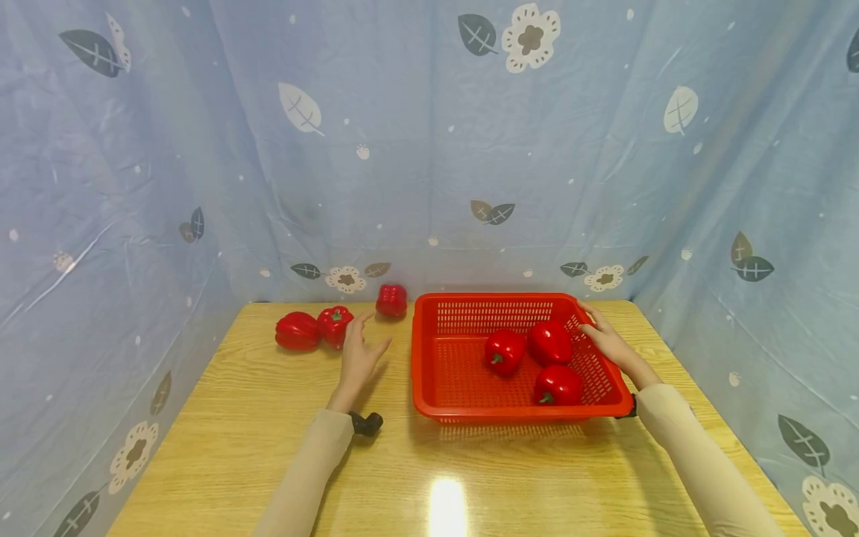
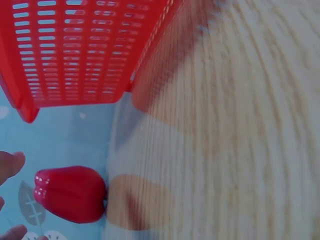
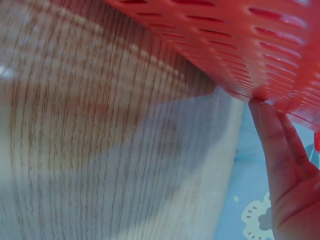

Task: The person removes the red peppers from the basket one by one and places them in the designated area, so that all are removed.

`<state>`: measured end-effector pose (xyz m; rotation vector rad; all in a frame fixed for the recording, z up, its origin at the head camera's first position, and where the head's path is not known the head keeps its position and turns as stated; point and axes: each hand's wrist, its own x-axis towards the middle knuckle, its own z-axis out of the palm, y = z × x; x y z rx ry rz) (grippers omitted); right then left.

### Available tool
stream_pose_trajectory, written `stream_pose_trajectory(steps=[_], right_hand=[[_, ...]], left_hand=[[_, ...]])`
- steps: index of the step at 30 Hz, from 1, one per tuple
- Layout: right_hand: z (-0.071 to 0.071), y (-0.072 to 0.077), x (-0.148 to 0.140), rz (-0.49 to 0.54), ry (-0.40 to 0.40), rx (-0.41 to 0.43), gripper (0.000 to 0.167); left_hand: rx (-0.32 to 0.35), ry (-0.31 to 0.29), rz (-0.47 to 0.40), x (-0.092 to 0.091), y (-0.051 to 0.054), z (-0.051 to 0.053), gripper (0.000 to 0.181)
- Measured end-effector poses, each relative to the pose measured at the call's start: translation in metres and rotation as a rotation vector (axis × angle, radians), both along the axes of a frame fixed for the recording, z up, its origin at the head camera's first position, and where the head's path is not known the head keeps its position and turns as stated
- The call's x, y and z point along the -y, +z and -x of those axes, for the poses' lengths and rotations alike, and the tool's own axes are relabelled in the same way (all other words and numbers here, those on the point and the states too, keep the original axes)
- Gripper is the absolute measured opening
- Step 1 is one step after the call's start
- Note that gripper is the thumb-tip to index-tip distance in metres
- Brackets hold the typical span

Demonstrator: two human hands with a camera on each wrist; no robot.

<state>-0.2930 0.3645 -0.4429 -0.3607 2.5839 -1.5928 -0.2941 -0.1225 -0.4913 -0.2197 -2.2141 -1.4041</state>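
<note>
My left hand (image 1: 360, 362) is over the table with thumb and fingers spread and nothing between them. Just left of its fingertips is a red bell pepper (image 1: 332, 325), whose right edge they partly cover; whether they touch is unclear. Another bell pepper (image 1: 297, 331) lies against it, and a third bell pepper (image 1: 392, 300) stands farther back, also seen in the left wrist view. My right hand (image 1: 609, 344) holds the right rim of a red plastic basket (image 1: 463, 411), thumb over the rim, fingers (image 3: 275, 145) against the outer wall. Inside are three bell peppers (image 1: 505, 351).
The wood-grain table (image 1: 268, 432) carries the basket right of centre. Blue curtains (image 1: 403, 149) with leaf and flower prints close off the back and both sides. Black straps with a small dark device (image 1: 366, 424) are on the wrists.
</note>
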Motion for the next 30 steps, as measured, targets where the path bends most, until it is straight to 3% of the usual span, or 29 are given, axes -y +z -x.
stream_pose_trajectory(steps=[12, 18, 24, 30], right_hand=[[-0.001, 0.000, -0.001, -0.015, -0.007, 0.003, 0.058], [-0.001, 0.000, -0.002, 0.037, -0.004, 0.033, 0.059], [0.000, -0.001, -0.002, 0.014, -0.004, 0.017, 0.059], [0.001, -0.001, -0.002, -0.004, 0.001, 0.010, 0.059]], left_hand=[[0.038, -0.010, 0.038, -0.007, 0.004, 0.009, 0.059], [0.030, -0.048, 0.100, -0.012, 0.006, 0.022, 0.057], [0.007, -0.067, 0.167, -0.015, 0.014, 0.038, 0.056], [0.049, -0.065, 0.167, -0.019, 0.020, 0.054, 0.055]])
